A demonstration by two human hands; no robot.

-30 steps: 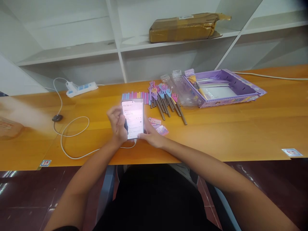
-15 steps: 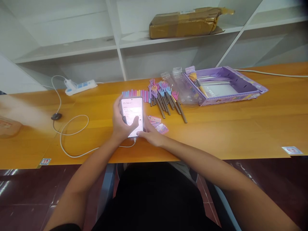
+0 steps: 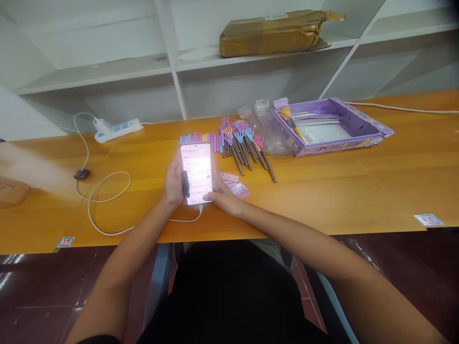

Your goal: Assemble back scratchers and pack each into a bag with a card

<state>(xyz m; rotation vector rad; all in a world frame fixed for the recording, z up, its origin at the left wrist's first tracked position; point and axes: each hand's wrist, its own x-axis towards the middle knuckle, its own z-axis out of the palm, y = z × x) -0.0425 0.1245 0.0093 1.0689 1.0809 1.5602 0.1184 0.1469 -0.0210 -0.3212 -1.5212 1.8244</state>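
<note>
A smartphone with a lit screen is held up over the table in both of my hands. My left hand grips its left edge, its fingers partly behind the phone. On the other side, my right hand holds the lower right corner, with its thumb over the bottom of the screen. A white charging cable runs into the phone's lower end. Just beyond lies a pile of back scratchers with coloured hand-shaped heads and metal rods. Small pink printed cards lie beside my right hand, partly covered by it.
A purple box tray stands at the back right, with back scratchers inside and clear plastic bags beside it. A white power strip lies at the back left. Above, a taped brown parcel rests on the white shelf.
My left thumb has come off the screen, and the left hand has drawn back to the phone's edge. The right hand keeps its hold. The view has shifted slightly.
</note>
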